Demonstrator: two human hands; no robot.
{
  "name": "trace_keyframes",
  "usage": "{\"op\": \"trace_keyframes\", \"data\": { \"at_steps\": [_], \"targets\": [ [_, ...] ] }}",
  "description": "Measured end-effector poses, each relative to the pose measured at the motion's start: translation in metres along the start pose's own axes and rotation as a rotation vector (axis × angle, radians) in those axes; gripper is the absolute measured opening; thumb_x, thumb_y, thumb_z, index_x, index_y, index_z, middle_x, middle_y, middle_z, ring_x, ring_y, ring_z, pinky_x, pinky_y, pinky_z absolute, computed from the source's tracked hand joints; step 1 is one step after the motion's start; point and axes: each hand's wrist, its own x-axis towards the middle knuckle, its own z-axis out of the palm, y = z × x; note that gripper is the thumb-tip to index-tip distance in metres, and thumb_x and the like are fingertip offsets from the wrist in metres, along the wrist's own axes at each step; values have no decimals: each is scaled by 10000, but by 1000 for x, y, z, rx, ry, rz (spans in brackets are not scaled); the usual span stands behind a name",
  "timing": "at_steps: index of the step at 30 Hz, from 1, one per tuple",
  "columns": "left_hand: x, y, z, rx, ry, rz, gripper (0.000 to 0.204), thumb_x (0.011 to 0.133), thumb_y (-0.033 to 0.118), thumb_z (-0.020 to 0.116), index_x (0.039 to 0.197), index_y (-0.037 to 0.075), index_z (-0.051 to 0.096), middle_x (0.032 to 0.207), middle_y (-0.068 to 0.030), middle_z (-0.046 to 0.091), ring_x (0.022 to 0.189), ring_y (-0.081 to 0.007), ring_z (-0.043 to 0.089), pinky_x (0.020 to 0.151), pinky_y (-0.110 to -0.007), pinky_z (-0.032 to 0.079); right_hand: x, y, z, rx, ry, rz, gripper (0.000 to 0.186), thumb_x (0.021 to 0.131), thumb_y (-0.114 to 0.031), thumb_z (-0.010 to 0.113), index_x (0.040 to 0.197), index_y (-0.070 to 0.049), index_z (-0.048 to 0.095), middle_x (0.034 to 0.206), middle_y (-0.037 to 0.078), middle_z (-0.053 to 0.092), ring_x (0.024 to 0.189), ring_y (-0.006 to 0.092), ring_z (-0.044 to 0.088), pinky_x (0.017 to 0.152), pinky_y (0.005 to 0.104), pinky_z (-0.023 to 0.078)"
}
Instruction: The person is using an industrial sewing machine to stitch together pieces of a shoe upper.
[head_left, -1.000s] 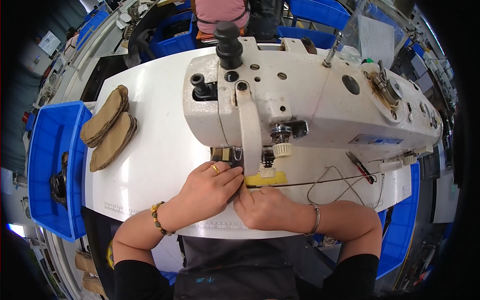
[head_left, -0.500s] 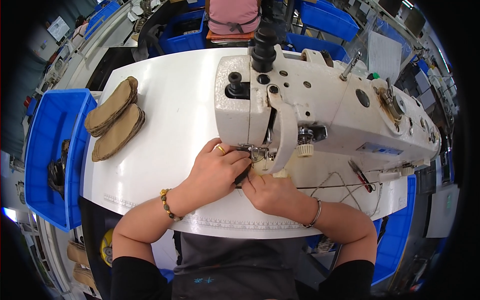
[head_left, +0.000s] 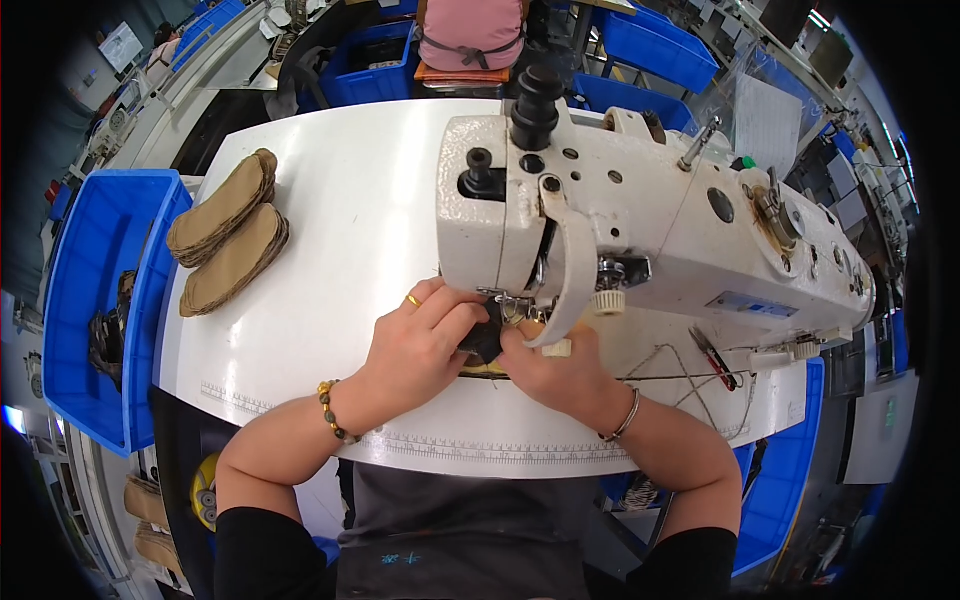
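A white industrial sewing machine (head_left: 610, 215) stands on the table, with its metal presser foot (head_left: 514, 310) just beyond my hands. A small black piece of material (head_left: 484, 344), with a yellowish edge along its near side, lies between my hands at the foot. My left hand (head_left: 418, 338) has its fingers closed on the left part of the piece; a gold ring and a beaded bracelet show on this arm. Pinching the piece's right side, my right hand (head_left: 556, 370) sits close under the needle area, its fingertips partly hidden by the machine. A silver bangle circles that wrist.
Two stacks of brown sole-shaped pieces (head_left: 235, 258) lie on the white table (head_left: 330, 230) at left. Thread snips (head_left: 714, 360) and a loose cord (head_left: 690, 385) rest right of my hands. A blue bin (head_left: 140, 330) stands at the left edge. A person in pink (head_left: 470, 35) sits beyond.
My left hand has shifted slightly left and its fingers have lifted, exposing more of the black piece and its yellowish edge. My right hand has moved slightly toward the presser foot.
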Motion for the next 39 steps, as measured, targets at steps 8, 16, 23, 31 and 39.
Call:
{"op": "trace_keyframes", "data": {
  "at_steps": [8, 16, 23, 31, 39],
  "targets": [
    [3, -11, 0, -23, 110, -237, 512, 630, -37, 757, 1096, 41, 558, 1097, -136, 572, 986, -322, 611, 776, -390, 540, -8, 0, 8, -52, -54, -77, 168, 686, -46, 644, 852, -51, 618, 585, 41, 547, 462, 196, 552, 411, 323, 445],
    [4, -22, -2, -315, 16, -123, 566, 702, -94, 651, 1222, 44, 473, 1058, -144, 552, 936, -347, 617, 753, -372, 533, -10, 0, 11, -21, -33, -49, 154, 695, -52, 651, 846, -55, 621, 571, 32, 531, 456, 191, 543, 412, 327, 443],
    [7, -15, -21, -384, -381, -246, 533, 694, -70, 624, 1198, 49, 499, 990, -138, 547, 769, -316, 626, 667, -389, 524, -12, -2, 11, -16, -67, -17, 147, 693, -57, 662, 835, -59, 624, 564, 25, 502, 450, 191, 533, 402, 334, 427],
    [5, -17, -16, -436, -101, -103, 433, 681, -71, 610, 1088, 70, 569, 1025, -106, 552, 692, -253, 613, 620, -351, 514, -5, 1, 9, 85, -37, 3, 161, 678, -73, 686, 826, -49, 626, 632, 38, 551, 475, 210, 559, 424, 329, 455],
    [7, -6, -45, -173, -362, -43, 371, 722, 20, 641, 1086, 91, 619, 1084, -113, 583, 701, -262, 628, 641, -349, 518, 3, -1, -2, 18, -37, -25, 159, 689, -102, 707, 809, -52, 617, 688, 32, 586, 530, 215, 607, 463, 336, 490]
  ]
}}
